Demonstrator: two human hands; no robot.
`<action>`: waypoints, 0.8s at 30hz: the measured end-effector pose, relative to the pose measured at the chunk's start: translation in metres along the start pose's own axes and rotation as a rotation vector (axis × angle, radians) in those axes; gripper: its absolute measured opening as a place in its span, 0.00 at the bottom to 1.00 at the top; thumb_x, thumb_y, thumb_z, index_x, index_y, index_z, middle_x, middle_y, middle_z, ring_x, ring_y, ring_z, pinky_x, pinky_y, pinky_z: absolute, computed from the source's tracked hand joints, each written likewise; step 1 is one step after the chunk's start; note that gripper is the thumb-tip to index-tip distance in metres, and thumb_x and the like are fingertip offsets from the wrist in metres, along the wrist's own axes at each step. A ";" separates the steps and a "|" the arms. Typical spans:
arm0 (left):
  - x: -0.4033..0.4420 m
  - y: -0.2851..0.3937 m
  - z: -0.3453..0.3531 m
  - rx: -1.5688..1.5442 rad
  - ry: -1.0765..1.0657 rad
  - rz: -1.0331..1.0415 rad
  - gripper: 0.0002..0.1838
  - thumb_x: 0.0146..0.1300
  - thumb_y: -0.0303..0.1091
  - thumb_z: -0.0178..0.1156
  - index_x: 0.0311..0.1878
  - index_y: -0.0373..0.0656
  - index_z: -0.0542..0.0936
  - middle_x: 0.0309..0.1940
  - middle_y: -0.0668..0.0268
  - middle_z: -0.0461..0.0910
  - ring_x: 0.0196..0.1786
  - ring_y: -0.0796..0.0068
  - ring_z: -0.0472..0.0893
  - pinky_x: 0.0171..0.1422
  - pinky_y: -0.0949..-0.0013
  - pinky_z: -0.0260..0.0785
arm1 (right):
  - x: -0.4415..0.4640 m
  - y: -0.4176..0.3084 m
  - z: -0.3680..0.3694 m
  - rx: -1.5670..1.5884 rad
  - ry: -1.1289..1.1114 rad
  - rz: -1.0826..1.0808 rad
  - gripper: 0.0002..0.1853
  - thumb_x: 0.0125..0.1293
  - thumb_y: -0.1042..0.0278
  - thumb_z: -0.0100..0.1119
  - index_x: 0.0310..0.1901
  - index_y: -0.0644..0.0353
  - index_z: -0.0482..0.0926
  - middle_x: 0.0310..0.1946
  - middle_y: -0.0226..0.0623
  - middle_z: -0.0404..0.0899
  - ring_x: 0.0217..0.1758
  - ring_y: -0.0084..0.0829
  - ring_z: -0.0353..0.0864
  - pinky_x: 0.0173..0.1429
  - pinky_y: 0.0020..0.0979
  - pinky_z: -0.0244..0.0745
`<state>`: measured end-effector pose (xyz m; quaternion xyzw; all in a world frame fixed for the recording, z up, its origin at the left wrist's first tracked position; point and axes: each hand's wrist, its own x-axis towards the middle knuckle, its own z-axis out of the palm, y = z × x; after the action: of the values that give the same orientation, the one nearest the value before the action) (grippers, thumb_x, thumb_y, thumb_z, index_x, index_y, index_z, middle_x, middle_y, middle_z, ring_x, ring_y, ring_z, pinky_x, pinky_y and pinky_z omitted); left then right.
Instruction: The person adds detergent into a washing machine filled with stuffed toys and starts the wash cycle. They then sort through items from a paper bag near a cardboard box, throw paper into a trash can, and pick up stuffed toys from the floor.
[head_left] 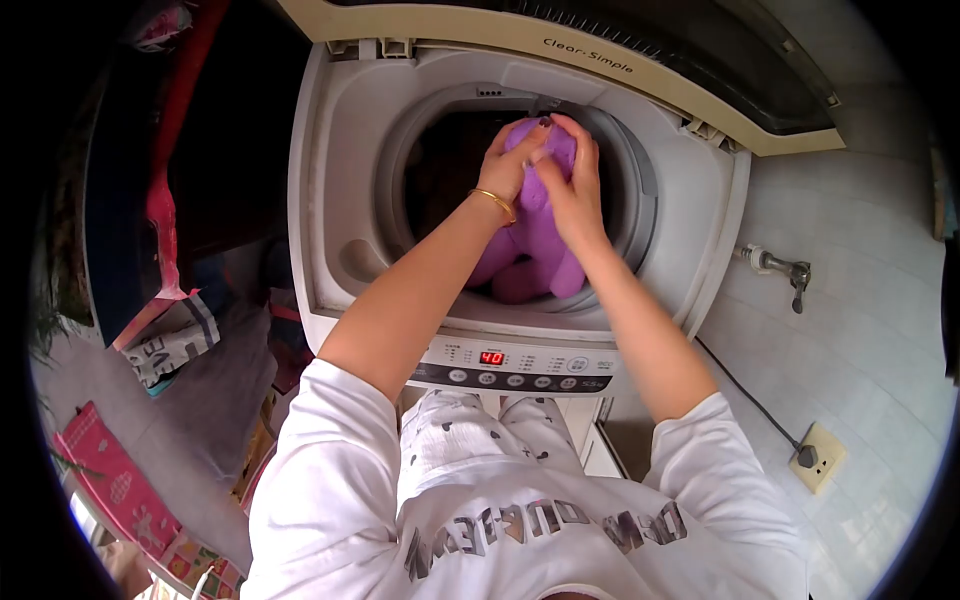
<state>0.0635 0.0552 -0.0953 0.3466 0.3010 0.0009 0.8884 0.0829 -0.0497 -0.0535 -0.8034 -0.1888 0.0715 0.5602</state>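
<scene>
At the mouth of the washer [690, 240]: purple plush [540, 232], soft and plain, with rounded limbs [568, 278] and a small dark spot [545, 122] near its top.
Hands: my left hand [508, 168] and right hand [576, 190] are wrapped round its upper end, hiding part of it.
Around: lid [700, 85] raised behind; display [492, 358] reads 40; tap [797, 270] to my right.
Long axis: runs away from me, spotted end farthest, limbs toward me.
</scene>
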 end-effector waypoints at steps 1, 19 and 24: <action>-0.007 0.007 0.004 0.012 0.025 -0.019 0.26 0.54 0.46 0.70 0.52 0.43 0.76 0.44 0.65 0.79 0.46 0.73 0.77 0.51 0.68 0.70 | -0.005 -0.003 0.001 -0.086 0.006 -0.088 0.33 0.53 0.60 0.68 0.59 0.54 0.66 0.52 0.47 0.64 0.58 0.46 0.65 0.63 0.40 0.63; 0.000 -0.007 0.009 0.289 0.217 -0.035 0.21 0.57 0.43 0.54 0.43 0.31 0.77 0.36 0.54 0.80 0.37 0.66 0.79 0.42 0.64 0.71 | 0.017 -0.021 -0.002 -0.269 0.065 0.041 0.11 0.55 0.61 0.61 0.31 0.61 0.75 0.23 0.47 0.78 0.29 0.52 0.78 0.35 0.43 0.72; 0.006 -0.021 0.002 0.486 0.274 0.034 0.29 0.55 0.47 0.54 0.47 0.26 0.76 0.38 0.51 0.80 0.38 0.61 0.79 0.45 0.62 0.70 | 0.022 -0.007 -0.005 -0.380 -0.018 0.037 0.12 0.54 0.60 0.58 0.33 0.61 0.76 0.23 0.50 0.79 0.32 0.54 0.79 0.39 0.45 0.75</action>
<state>0.0650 0.0392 -0.1104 0.5511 0.4041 -0.0095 0.7301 0.1030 -0.0440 -0.0428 -0.8973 -0.1892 0.0522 0.3953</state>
